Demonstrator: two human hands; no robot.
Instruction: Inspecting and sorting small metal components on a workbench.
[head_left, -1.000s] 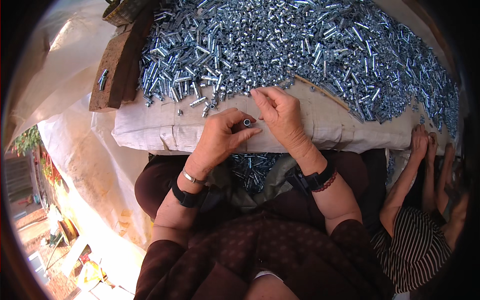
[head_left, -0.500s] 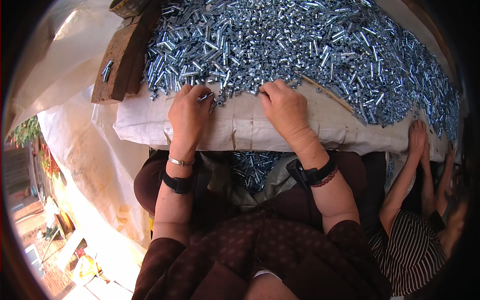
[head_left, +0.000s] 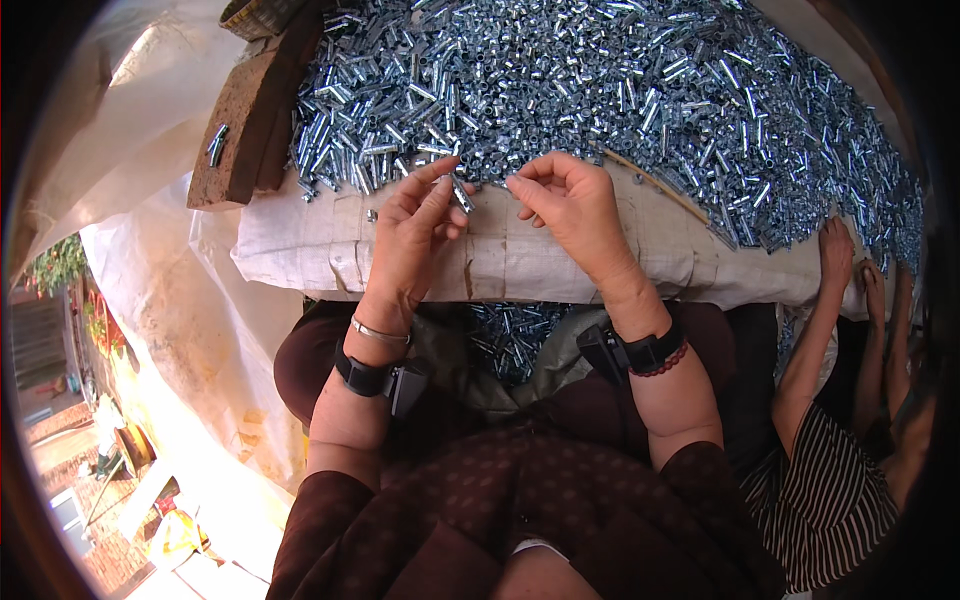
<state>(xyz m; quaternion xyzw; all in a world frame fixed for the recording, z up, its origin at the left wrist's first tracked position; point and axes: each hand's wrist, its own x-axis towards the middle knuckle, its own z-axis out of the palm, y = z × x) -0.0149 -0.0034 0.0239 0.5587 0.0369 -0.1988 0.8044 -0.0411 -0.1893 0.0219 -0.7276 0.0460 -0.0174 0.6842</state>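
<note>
My left hand (head_left: 412,215) is raised over the near edge of the cloth-covered table (head_left: 560,262). Between its thumb and fingers it grips a short, shiny metal sleeve (head_left: 461,196), tilted, with its lower end sticking out toward the right. My right hand (head_left: 570,205) is beside it, thumb and forefinger pinched together; whatever may be between the tips is too small to make out. Just beyond both hands spreads a large heap of loose metal sleeves (head_left: 540,90), shiny and bluish silver. A small nut-like piece (head_left: 372,215) lies on the cloth beside my left hand.
A wooden block (head_left: 228,150) bounds the heap at left, with a few sleeves on top and a basket (head_left: 255,15) behind. A thin stick (head_left: 655,186) lies along the heap's edge. More sleeves (head_left: 515,340) lie below the table edge. Co-workers' hands (head_left: 836,250) are at right.
My left hand has lifted off the heap's edge and moved right, turning to bring the sleeve into sight. My right hand has shifted slightly. A co-worker's hands at right have moved.
</note>
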